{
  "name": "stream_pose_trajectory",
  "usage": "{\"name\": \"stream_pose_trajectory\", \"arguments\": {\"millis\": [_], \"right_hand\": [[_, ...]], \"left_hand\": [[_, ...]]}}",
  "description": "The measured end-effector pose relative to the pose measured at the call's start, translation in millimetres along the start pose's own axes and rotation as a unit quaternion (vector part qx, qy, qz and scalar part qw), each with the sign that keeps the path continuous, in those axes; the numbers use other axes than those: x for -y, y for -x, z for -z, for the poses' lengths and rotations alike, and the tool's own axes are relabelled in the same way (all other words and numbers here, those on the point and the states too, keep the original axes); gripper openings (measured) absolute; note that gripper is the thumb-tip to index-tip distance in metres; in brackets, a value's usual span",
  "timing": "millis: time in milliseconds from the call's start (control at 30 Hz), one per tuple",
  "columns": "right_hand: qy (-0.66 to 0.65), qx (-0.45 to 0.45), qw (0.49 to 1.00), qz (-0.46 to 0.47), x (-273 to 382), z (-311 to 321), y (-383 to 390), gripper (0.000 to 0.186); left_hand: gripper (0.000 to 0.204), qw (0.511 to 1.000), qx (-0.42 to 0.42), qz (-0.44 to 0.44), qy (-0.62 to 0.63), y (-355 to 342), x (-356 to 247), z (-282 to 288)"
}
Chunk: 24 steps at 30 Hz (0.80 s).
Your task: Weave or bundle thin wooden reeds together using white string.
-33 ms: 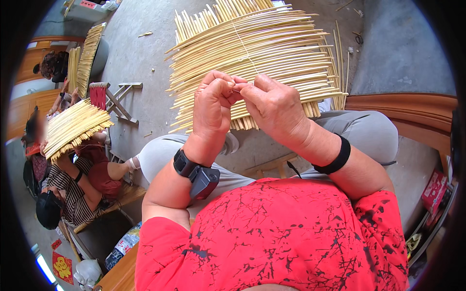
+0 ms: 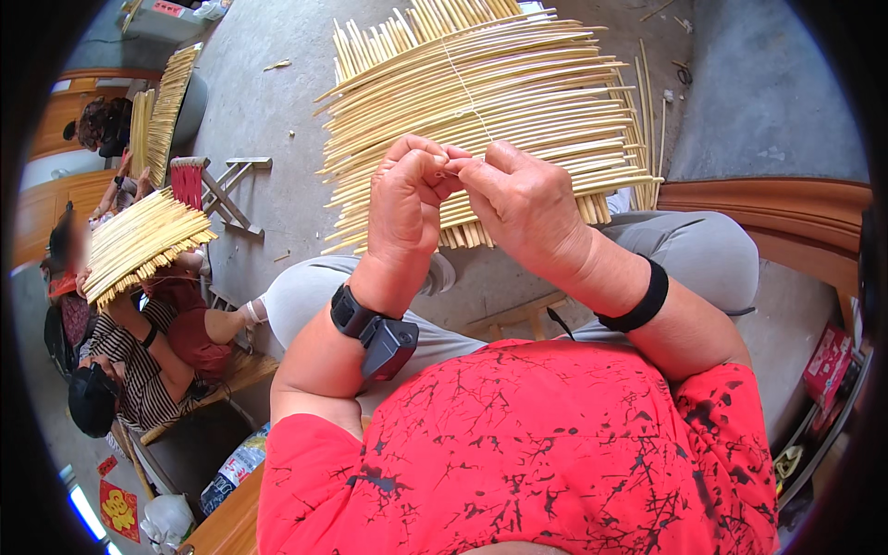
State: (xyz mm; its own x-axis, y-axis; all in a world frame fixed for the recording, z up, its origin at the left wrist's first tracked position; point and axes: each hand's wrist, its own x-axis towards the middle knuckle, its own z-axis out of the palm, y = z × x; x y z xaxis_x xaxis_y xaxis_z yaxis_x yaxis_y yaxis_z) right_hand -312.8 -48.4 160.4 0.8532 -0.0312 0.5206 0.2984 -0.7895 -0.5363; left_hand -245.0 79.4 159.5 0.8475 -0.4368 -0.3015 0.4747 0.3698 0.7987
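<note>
A broad mat of pale, thin sticks lies before me over my grey-clad knees, with a thin cord running across it. My left hand is closed, its thumb and fingers pinched on the fine cord at the mat's near part. My right hand meets it fingertip to fingertip, also pinched there. The small bit between the fingers is partly hidden, but it looks like the cord.
Co-workers sit at the left, one with a stick bundle. Another bundle leans behind a red-seated folding stool. Loose sticks lie right of the mat. A wooden door frame stands at the right.
</note>
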Motion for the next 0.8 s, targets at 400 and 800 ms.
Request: {"name": "stream_pose_trajectory", "arguments": {"millis": [400,800], "right_hand": [[-0.036,0.009,0.998,-0.044,-2,2,0,0.003],[-0.173,-0.050,0.966,-0.187,-13,17,-14,0.003]], "left_hand": [[0.006,0.999,0.027,0.015,-0.028,0,-1,6],[0.013,0.983,0.116,-0.079,-0.122,8,-8,-10]]}}
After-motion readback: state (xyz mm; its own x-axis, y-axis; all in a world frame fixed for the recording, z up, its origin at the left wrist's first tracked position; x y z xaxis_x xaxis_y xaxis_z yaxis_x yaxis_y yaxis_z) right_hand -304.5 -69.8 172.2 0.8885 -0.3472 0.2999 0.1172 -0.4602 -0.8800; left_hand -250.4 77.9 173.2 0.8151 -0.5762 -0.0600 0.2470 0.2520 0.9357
